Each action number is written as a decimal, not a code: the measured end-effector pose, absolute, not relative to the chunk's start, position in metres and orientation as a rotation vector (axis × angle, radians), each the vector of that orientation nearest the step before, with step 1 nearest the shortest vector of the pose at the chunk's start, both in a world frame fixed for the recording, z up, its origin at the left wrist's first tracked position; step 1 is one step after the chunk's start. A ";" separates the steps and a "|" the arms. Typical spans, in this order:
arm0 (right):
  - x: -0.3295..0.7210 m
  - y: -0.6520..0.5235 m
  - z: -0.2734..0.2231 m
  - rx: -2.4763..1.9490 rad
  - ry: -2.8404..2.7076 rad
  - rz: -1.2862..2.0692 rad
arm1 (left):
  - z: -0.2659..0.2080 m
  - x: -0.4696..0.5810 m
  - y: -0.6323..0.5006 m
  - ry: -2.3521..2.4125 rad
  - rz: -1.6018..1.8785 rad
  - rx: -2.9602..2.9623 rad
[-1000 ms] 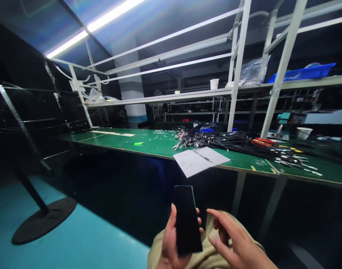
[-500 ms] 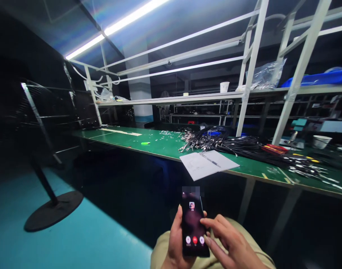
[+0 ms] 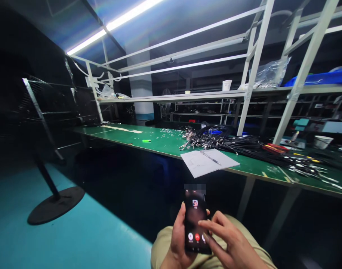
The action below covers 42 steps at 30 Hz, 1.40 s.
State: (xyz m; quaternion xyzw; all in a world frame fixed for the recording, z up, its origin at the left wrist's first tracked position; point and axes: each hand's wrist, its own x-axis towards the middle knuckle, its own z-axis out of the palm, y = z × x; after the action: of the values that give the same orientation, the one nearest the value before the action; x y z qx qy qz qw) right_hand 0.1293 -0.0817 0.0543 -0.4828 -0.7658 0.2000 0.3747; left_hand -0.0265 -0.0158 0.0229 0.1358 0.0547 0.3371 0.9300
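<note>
- A slim black phone (image 3: 196, 222) stands upright low in the middle of the view, above the person's lap in tan cloth.
- The left hand (image 3: 178, 243) holds the phone from behind, its fingers wrapped around the edges and the thumb along the left side.
- The phone's glossy screen is lit and shows a small picture near the top and a row of round buttons near the bottom, the middle one red. A blurred patch covers its top edge.
- The right hand (image 3: 229, 244) hovers over the screen's lower right, fingers loosely spread and slightly curled. One fingertip lies at the rightmost button and hides part of it; whether it touches the glass cannot be told.
- Both wrists are cut off by the bottom edge.
- Beyond the hands runs a long worktop (image 3: 159, 144) with a matte green surface, well apart from the phone.
- A white open notebook (image 3: 208, 162) lies on the near edge, overhanging it, with a pen (image 3: 210, 158) resting across it.
- Behind the notebook sprawls a tangled heap of black cables (image 3: 232, 142) with shiny metal ends.
- A small bright green object (image 3: 146, 141) lies further left; too small to identify.
- White metal shelving (image 3: 255, 63) rises over the worktop, holding a paper cup (image 3: 227, 85).
- At left, a dark stand with a round flat base (image 3: 56, 205) sits on the teal floor; its top is lost in shadow.
</note>
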 end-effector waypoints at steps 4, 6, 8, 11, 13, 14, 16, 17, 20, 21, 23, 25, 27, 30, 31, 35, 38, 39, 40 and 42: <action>0.130 -0.082 0.058 -1.246 -1.977 0.509 | 0.023 -0.025 -0.015 0.095 0.686 0.291; 0.130 -0.081 0.058 -1.241 -1.980 0.498 | 0.022 -0.025 -0.015 0.100 0.686 0.290; 0.130 -0.082 0.056 -1.234 -1.978 0.484 | 0.022 -0.024 -0.014 0.110 0.687 0.289; 0.131 -0.082 0.053 -1.227 -1.957 0.468 | 0.021 -0.023 -0.015 0.133 0.683 0.284; 0.131 -0.083 0.051 -1.224 -1.942 0.465 | 0.022 -0.023 -0.016 0.156 0.692 0.288; 0.131 -0.083 0.051 -1.222 -1.936 0.465 | 0.023 -0.023 -0.016 0.168 0.700 0.293; 0.132 -0.083 0.050 -1.218 -1.926 0.464 | 0.025 -0.023 -0.016 0.190 0.714 0.308; 0.132 -0.083 0.050 -1.216 -1.921 0.463 | 0.027 -0.023 -0.016 0.203 0.720 0.311; 0.132 -0.083 0.048 -1.211 -1.910 0.463 | 0.029 -0.023 -0.016 0.237 0.744 0.311; 0.133 -0.083 0.048 -1.210 -1.906 0.464 | 0.030 -0.023 -0.016 0.241 0.747 0.310; 0.133 -0.082 0.046 -1.207 -1.899 0.467 | 0.030 -0.024 -0.016 0.242 0.739 0.310; 0.134 -0.082 0.045 -1.204 -1.892 0.468 | 0.029 -0.024 -0.016 0.243 0.731 0.314; 0.134 -0.081 0.044 -1.198 -1.887 0.469 | 0.029 -0.024 -0.017 0.240 0.737 0.323; 0.133 -0.081 0.042 -1.193 -1.878 0.464 | 0.028 -0.025 -0.016 0.241 0.748 0.334; 0.133 -0.081 0.042 -1.193 -1.874 0.462 | 0.028 -0.025 -0.016 0.246 0.749 0.333; 0.132 -0.081 0.041 -1.195 -1.862 0.456 | 0.027 -0.025 -0.015 0.239 0.754 0.315; 0.133 -0.082 0.040 -1.196 -1.860 0.459 | 0.028 -0.025 -0.015 0.219 0.750 0.320; 0.133 -0.082 0.039 -1.198 -1.859 0.461 | 0.028 -0.025 -0.015 0.219 0.750 0.322; 0.133 -0.082 0.039 -1.199 -1.858 0.463 | 0.028 -0.025 -0.016 0.221 0.752 0.324; 0.133 -0.082 0.038 -1.201 -1.855 0.467 | 0.029 -0.025 -0.016 0.227 0.758 0.327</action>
State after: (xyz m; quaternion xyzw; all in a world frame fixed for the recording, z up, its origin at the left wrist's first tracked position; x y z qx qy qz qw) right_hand 0.1333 -0.0818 0.0383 -0.4807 -0.7427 0.1867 0.4272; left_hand -0.0249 -0.0163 0.0289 0.1587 0.1102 0.3674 0.9098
